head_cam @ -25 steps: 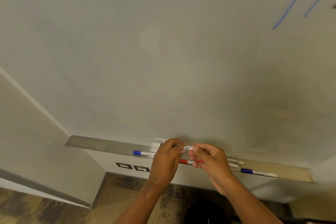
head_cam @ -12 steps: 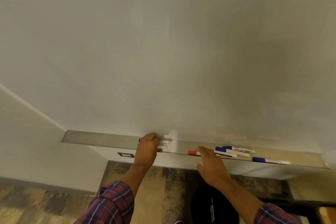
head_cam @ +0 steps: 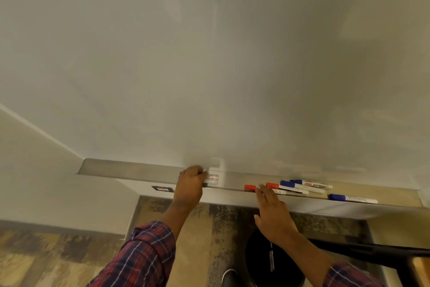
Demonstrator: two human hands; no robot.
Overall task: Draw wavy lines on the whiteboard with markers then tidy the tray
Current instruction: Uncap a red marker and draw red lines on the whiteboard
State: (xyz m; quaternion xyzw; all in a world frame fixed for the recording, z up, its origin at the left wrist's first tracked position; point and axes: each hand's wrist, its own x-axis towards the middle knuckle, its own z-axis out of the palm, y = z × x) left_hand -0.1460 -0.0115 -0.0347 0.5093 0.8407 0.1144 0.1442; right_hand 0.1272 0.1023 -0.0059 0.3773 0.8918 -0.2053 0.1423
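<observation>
Looking down from the head camera, I see the whiteboard (head_cam: 209, 54) filling most of the view, a smooth pale grey sheet with faint smears. Along its bottom edge runs the tray (head_cam: 130, 168), a long shallow ledge of brushed metal with a raised front lip. Under the tray's left half the wall is off-white and holds a small dark plate (head_cam: 162, 188). Below that lies the floor (head_cam: 46, 251), mottled in tan and brown patches. A round black object (head_cam: 279, 263) sits beneath the tray's middle; I cannot tell what it is.

My left hand (head_cam: 189, 184) rests on the tray near its centre, fingers curled round a labelled marker (head_cam: 212, 179) whose white barrel pokes out to the right. My right hand (head_cam: 272, 214) reaches up from below the tray with its fingers straight and together. The fingertips (head_cam: 260, 190) touch a red-capped marker (head_cam: 250, 187) lying along the front lip.

Just right of that, a second red-capped marker (head_cam: 288, 189), a blue-capped marker (head_cam: 300, 186) and a printed blue-capped marker (head_cam: 311, 184) lie close together at slight angles, all slim white cylinders. Toward the tray's right end, well apart from them, lies a lone blue-capped marker (head_cam: 352, 198). Both sleeves are red and blue plaid cloth.
</observation>
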